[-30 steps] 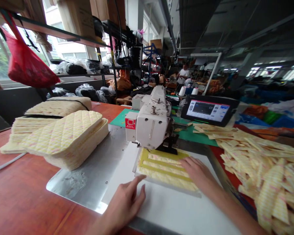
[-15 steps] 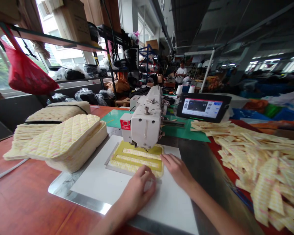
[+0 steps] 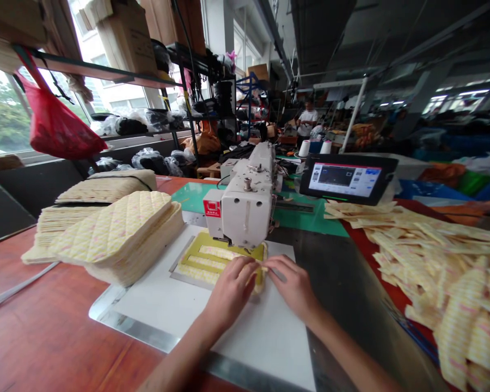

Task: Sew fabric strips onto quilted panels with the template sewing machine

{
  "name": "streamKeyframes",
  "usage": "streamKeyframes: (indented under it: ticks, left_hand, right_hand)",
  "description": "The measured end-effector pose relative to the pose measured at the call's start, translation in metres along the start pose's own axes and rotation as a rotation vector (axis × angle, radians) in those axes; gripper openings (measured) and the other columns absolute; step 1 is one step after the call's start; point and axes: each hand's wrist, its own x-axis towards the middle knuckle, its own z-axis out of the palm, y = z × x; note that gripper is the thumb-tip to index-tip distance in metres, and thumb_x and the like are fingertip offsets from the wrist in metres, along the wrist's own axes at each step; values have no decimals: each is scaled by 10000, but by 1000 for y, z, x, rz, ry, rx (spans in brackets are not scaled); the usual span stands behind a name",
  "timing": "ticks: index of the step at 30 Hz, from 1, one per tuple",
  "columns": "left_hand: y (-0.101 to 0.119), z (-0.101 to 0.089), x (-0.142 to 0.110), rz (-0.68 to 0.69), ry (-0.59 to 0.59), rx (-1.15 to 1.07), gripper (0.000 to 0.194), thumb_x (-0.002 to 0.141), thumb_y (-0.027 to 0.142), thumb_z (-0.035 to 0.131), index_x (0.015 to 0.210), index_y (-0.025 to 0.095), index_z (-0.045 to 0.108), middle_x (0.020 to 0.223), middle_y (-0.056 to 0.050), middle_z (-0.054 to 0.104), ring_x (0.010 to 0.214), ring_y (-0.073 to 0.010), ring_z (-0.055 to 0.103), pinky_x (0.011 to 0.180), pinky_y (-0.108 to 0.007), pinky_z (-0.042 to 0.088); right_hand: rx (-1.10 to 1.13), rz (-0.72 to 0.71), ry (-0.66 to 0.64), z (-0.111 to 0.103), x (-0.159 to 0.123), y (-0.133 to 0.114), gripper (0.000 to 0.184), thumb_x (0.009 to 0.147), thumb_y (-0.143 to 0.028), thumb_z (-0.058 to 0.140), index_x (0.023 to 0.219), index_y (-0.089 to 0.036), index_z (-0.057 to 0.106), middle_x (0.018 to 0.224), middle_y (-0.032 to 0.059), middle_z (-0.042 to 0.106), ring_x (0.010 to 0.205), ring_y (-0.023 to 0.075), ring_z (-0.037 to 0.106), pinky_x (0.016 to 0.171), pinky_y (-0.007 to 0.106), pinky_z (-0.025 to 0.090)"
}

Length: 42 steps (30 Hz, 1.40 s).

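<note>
A quilted yellow fabric piece [image 3: 196, 274] lies under an olive-yellow slotted template [image 3: 194, 251], below the head of a white sewing machine [image 3: 245, 218]. My left hand [image 3: 234, 286] reaches over the right part of the template with its fingers closed in a pinch. From the right, my right hand [image 3: 292, 283] pinches too, its fingertips almost meeting the left ones. A small pale bit of fabric shows between them, seemingly the right edge of the quilted piece. The fingers cover much of this spot. Both hands are above the white plate [image 3: 163, 310].
To the left stands a thick stack of quilted pieces [image 3: 118, 223]. Many cut fabric strips [image 3: 424, 256] are heaped on the right. Behind them is a lit control screen [image 3: 347, 179]. A red bag [image 3: 61, 120] hangs from the shelf, and a person [image 3: 307, 120] is far back.
My left hand has moved right and up to meet my right hand at the piece's right edge. The template and piece sit slightly further left, and the view has shifted a little.
</note>
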Motion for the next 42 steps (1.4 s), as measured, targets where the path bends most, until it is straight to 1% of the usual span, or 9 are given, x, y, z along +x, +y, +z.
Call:
streamKeyframes:
  ticks: [4,7,12,17,23,27,33,36,42]
  left_hand:
    - [-2,1,12,94,-17,39,203,1024,161,530,1207,199,612,1042,-92,690,939,-219,655,823,-351,550]
    - [-4,-1,14,51,-7,-60,210,1013,131,532,1188,204,624,1045,-80,689,928,-193,667,804,-302,544]
    - [-5,-8,17,-91,30,-190,126,977,122,575,1042,205,646,951,-37,702,862,-158,672,787,-262,519]
    - [-2,-11,21,-49,22,-230,139,993,130,530,979,197,652,996,-54,696,924,-156,673,825,-253,514]
    - [2,-7,24,-83,91,-201,48,910,147,651,930,189,660,907,-32,701,845,-155,677,788,-249,520]
    - [-1,-5,25,-124,92,-212,49,930,161,643,895,194,654,877,-17,708,802,-142,669,761,-241,516]
    - [-1,-6,23,-150,72,-189,37,926,171,648,949,198,654,868,-6,716,790,-134,676,751,-234,519]
    - [-1,-7,23,-175,61,-199,33,919,192,657,951,197,661,852,-6,718,771,-136,674,741,-236,525]
    - [-16,-5,22,-370,26,-362,158,876,320,711,882,162,716,835,-48,750,753,-171,688,730,-271,556]
  right_hand:
    - [159,170,34,2,6,0,96,909,-165,670,960,-240,699,886,19,742,820,198,712,776,296,573]
    - [331,296,19,5,9,3,61,875,-232,736,933,-233,718,876,14,759,796,190,718,770,281,573]
    - [599,415,-5,14,12,8,128,819,-322,786,881,-218,744,858,24,760,797,193,716,774,293,580]
    - [793,485,25,20,17,9,169,758,-343,828,811,-215,731,819,20,747,799,191,708,779,298,572]
    - [821,535,41,22,14,12,193,742,-371,839,801,-213,745,844,42,769,842,215,727,827,336,584]
    - [821,544,22,18,15,11,182,754,-374,828,790,-212,753,847,43,773,850,214,729,834,333,582]
    - [725,476,-165,5,20,10,289,828,-446,786,979,-200,769,973,73,783,907,231,732,847,361,589]
    - [624,409,-198,7,20,11,344,856,-515,753,977,-194,782,966,84,782,867,232,728,812,361,591]
    - [660,473,-157,17,16,14,346,809,-531,798,873,-191,787,855,52,790,799,210,728,771,310,580]
